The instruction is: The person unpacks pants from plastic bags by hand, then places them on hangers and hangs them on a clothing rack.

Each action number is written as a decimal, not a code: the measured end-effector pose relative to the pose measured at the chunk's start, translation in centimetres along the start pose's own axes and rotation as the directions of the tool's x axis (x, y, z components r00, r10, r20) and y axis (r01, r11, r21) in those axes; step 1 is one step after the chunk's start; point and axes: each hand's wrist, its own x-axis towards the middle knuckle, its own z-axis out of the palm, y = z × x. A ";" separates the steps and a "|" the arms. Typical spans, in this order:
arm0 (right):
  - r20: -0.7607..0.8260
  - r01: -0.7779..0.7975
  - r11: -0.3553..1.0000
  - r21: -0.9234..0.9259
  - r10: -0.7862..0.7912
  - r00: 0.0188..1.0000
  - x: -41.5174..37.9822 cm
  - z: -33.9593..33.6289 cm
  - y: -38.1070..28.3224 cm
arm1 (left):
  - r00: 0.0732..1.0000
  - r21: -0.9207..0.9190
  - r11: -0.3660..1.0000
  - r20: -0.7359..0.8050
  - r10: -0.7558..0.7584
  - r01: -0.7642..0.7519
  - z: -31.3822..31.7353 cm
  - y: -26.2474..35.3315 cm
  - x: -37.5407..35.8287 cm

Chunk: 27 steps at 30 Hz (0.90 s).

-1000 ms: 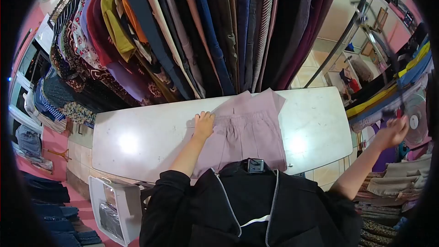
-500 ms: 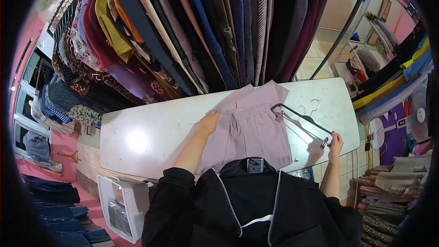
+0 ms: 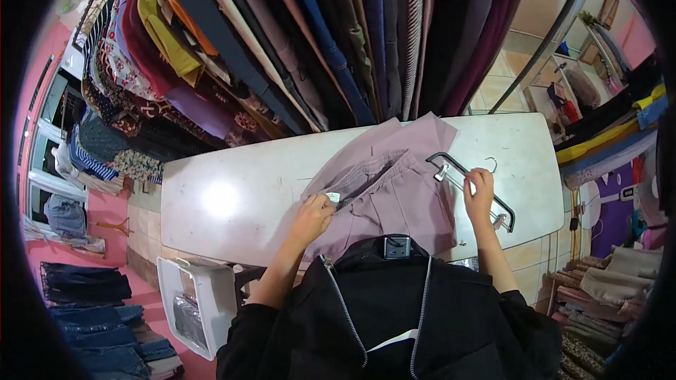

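Observation:
Mauve trousers with an elastic waistband (image 3: 415, 200) lie on the white table (image 3: 232, 162), their legs folded back beneath. My left hand (image 3: 315, 218) is closed on the left end of the waistband, beside a small white label (image 3: 333, 198). The waistband gapes, and its inner side shows. My right hand (image 3: 480, 195) grips a black clip hanger (image 3: 454, 161) around its middle, with the hook pointing away from me. Its metal clips (image 3: 441, 173) sit at either end, the nearer one just right of the trousers' edge.
A rack of hanging trousers and tops (image 3: 338, 49) runs along the table's far side. A white plastic bin (image 3: 167, 302) stands at the table's near left. Folded jeans (image 3: 98, 341) are stacked at lower left, with folded clothes (image 3: 598, 302) at lower right.
My left hand has drawn the waistband end toward me, and the waistband has spread apart. My right hand has moved left from the hanger's end to its middle, and the hanger has turned.

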 end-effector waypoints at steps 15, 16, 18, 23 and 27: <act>0.669 0.173 0.896 0.410 -0.424 0.610 0.9 15.8 -15.5 | 0.999 -0.032 0.999 -0.041 0.003 -0.004 -1.2 1.0 -1.4; 0.843 0.259 0.954 0.150 -0.260 0.471 0.8 17.2 -16.5 | 0.999 -0.034 0.999 -0.032 0.005 -0.006 -1.2 1.2 -1.5; 0.925 0.283 0.959 -0.009 -0.100 0.367 0.5 18.8 -17.8 | 1.000 -0.038 0.999 -0.016 0.003 -0.004 -1.3 1.5 -1.8; 0.884 0.101 0.976 0.195 -0.219 0.412 -1.5 20.7 -18.4 | 0.995 -0.076 0.997 -0.086 -0.041 0.034 -1.1 1.7 -2.9; 0.819 0.115 0.952 0.283 -0.302 0.488 -0.1 18.5 -18.6 | 0.982 0.000 0.997 -0.177 -0.071 0.072 -1.7 1.6 -2.9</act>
